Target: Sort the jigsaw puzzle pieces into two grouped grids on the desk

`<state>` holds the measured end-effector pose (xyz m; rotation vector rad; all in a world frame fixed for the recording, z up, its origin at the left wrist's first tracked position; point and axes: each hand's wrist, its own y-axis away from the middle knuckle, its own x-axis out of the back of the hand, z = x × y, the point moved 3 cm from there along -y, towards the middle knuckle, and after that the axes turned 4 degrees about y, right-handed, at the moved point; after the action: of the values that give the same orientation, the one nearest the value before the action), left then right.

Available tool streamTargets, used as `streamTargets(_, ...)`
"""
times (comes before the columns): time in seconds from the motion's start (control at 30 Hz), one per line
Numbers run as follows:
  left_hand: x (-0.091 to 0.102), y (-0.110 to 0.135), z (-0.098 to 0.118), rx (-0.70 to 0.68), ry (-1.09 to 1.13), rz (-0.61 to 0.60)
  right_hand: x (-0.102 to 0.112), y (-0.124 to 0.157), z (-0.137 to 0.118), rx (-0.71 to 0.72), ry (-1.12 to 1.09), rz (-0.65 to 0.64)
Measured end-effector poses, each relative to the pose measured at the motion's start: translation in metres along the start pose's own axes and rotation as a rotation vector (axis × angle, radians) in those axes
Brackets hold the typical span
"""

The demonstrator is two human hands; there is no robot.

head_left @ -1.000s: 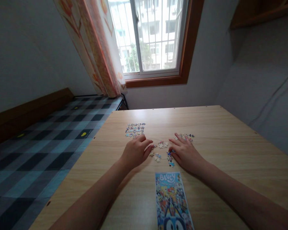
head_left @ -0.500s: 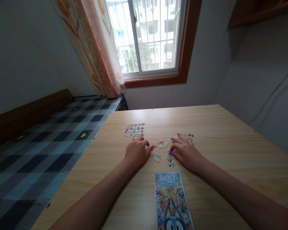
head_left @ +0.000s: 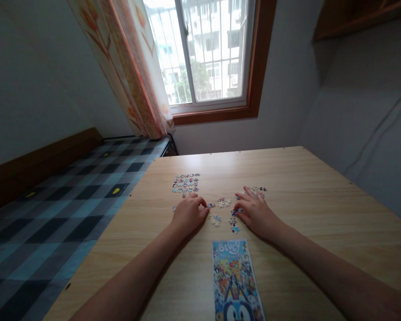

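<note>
My left hand (head_left: 190, 211) rests low over the table with its fingers curled, thumb and index tip pressed together. Whatever lies between them is too small to make out; a puzzle piece (head_left: 211, 205) lies right beside the fingertips. My right hand (head_left: 256, 212) pinches a blue puzzle piece (head_left: 234, 213) between thumb and index finger, while its other fingers stretch forward. Between the hands lie loose pale puzzle pieces (head_left: 221, 202), and closer in, a small cluster (head_left: 215, 220). A light blue piece (head_left: 235, 229) lies below my right thumb.
Rows of puzzle pieces (head_left: 186, 183) lie beyond my left hand, and more pieces (head_left: 262, 189) behind my right. A printed picture sheet (head_left: 237, 278) lies in front of me on the wooden table (head_left: 321, 209). A bed with a checked cover (head_left: 67, 214) stands at left.
My left thumb and index finger have drawn together. The right hand keeps nearly the same place. The whole view has shifted slightly.
</note>
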<state>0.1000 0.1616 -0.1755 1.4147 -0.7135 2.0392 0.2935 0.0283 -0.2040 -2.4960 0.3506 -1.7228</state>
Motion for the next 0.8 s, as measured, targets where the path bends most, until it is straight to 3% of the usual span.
streamTargets(0.43, -0.0049, -0.0049, -0.0104, -0.015, 0.082, 0.021, 0.0003, -0.0003, 0.0, 0.053, -0.018, 0.039)
streamTargets(0.63, -0.0063, -0.0039, -0.0094, -0.184, 0.129, 0.002, -0.0004, -0.0006, 0.0004, 0.059, -0.003, 0.047)
streamTargets(0.8, -0.0083, -0.0025, -0.0064, -0.23, 0.169, 0.057, -0.0013, -0.0011, -0.0011, 0.073, 0.005, 0.078)
